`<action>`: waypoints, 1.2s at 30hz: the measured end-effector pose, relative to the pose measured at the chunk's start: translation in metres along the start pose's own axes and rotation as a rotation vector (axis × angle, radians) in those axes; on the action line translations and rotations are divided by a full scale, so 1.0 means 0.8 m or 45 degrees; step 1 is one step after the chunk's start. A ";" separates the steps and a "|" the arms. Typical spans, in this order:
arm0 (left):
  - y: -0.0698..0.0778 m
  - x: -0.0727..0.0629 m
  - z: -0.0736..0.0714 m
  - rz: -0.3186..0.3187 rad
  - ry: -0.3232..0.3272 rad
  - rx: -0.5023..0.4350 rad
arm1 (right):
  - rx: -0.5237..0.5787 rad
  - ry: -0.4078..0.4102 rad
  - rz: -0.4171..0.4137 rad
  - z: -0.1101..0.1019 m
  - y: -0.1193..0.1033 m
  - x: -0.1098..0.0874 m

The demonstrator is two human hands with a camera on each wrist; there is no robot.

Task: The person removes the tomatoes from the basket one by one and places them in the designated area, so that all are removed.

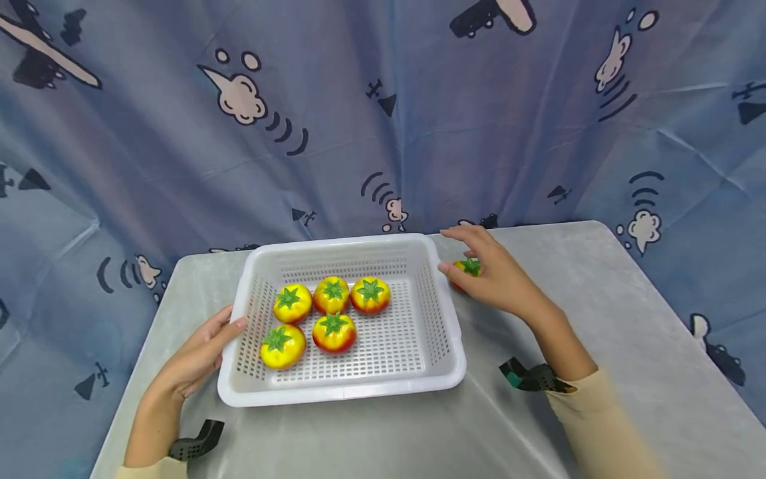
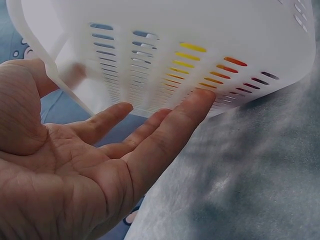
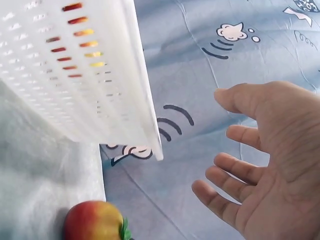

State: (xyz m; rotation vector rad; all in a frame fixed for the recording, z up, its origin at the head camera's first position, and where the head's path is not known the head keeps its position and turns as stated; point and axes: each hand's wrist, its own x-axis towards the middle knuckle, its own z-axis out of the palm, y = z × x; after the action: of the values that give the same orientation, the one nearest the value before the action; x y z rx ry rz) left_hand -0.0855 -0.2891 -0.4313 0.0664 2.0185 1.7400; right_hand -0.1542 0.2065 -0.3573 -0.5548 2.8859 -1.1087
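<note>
A white perforated plastic basket [image 1: 341, 392] stands on the table, holding several yellow-and-red tomatoes [image 1: 334, 334] with green leafy tops, grouped in its left and middle part. My left hand [image 1: 194, 352] grips the basket's left side, thumb over the rim and fingers [image 2: 167, 135] along the outer wall. Just past the right rim hovers my right hand [image 1: 497, 273], fingers spread and holding nothing. Partly hidden behind that hand, another tomato [image 3: 95, 222] lies on the table beside the basket; in the right wrist view it sits below the fingers.
The grey table [image 1: 598, 319] reaches out on both sides of the basket. A blue patterned curtain [image 1: 335, 120] hangs right behind the table's back edge. Each wrist wears a dark strap [image 1: 532, 377].
</note>
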 end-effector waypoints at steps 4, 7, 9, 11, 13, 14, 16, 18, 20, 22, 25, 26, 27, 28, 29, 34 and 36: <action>-0.004 -0.001 0.005 -0.008 0.010 -0.020 | 0.003 -0.040 -0.041 0.001 -0.007 0.008; -0.004 0.001 0.004 0.002 0.007 -0.016 | 0.003 -0.057 -0.073 0.002 -0.014 0.014; -0.004 0.000 0.003 0.011 -0.004 -0.014 | -0.006 -0.068 -0.078 0.003 -0.021 0.018; -0.003 -0.002 0.000 0.018 -0.013 -0.012 | -0.005 -0.087 -0.087 0.006 -0.028 0.022; -0.003 -0.005 -0.003 0.026 -0.016 -0.012 | 0.000 -0.112 -0.103 0.011 -0.036 0.027; -0.004 -0.007 -0.004 0.029 -0.018 -0.013 | 0.004 -0.126 -0.112 0.013 -0.040 0.030; -0.004 -0.010 -0.006 0.032 -0.022 -0.015 | 0.013 -0.154 -0.130 0.017 -0.047 0.033; -0.005 -0.011 -0.006 0.031 -0.025 -0.018 | 0.020 -0.178 -0.149 0.021 -0.054 0.037; -0.006 -0.012 -0.006 0.026 -0.027 -0.020 | 0.022 -0.204 -0.156 0.024 -0.058 0.040; -0.007 -0.011 -0.005 0.024 -0.024 -0.019 | 0.014 -0.230 -0.162 0.028 -0.062 0.044; -0.008 -0.010 -0.003 0.034 -0.022 -0.016 | -0.007 -0.273 -0.181 0.033 -0.066 0.049; -0.008 -0.009 -0.003 0.039 -0.025 -0.016 | -0.019 -0.288 -0.189 0.034 -0.067 0.051; -0.008 -0.008 -0.002 0.043 -0.029 -0.014 | -0.033 -0.303 -0.195 0.035 -0.069 0.053; -0.009 -0.006 -0.002 0.047 -0.033 -0.013 | -0.048 -0.318 -0.197 0.036 -0.071 0.055; -0.009 -0.005 -0.001 0.051 -0.035 -0.012 | -0.064 -0.333 -0.201 0.038 -0.072 0.056; -0.007 0.000 0.001 0.047 -0.027 -0.008 | -0.122 -0.403 -0.201 0.042 -0.081 0.063; -0.008 0.000 0.001 0.047 -0.023 -0.011 | -0.137 -0.436 -0.209 0.044 -0.084 0.066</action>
State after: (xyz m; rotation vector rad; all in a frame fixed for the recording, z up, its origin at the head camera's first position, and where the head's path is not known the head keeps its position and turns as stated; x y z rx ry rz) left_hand -0.0832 -0.2893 -0.4371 0.1169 2.0083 1.7645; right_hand -0.1774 0.1204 -0.3340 -0.9018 2.6477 -0.7811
